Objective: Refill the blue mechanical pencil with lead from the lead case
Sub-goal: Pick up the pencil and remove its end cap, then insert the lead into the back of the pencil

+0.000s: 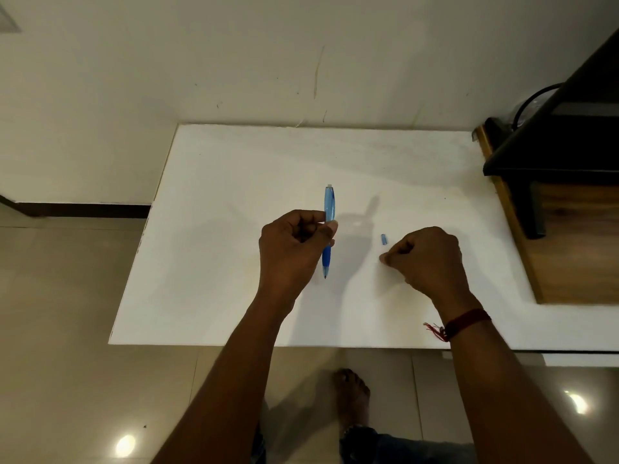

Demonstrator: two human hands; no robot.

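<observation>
Centre of the frame, the left hand [294,249] pinches the translucent blue plastic mechanical pencil [329,226] between thumb and curled fingers, gripping it around mid-barrel. The pencil stands nearly upright in the picture, its pale cap end toward the top and its dark writing tip pointing down toward the lower centre; part of the barrel is hidden behind the thumb. To the right of centre, the right hand [427,259] hovers low over the white rectangular table top [234,182], fingers bunched tight with thumb and forefinger pressed together; whether they hold something as thin as a lead is too fine to make out. Just above those fingertips lies a small blue cylindrical piece [384,239] on the table, apart from the hand; whether it is a cap or the lead case cannot be told. A dark red thread bracelet [464,323] wraps the right wrist. At the right edge, a dark wooden piece of furniture [562,155] is cut off by the frame. Bottom centre, a bare foot [351,393] shows on the glossy tiled floor [67,380].
</observation>
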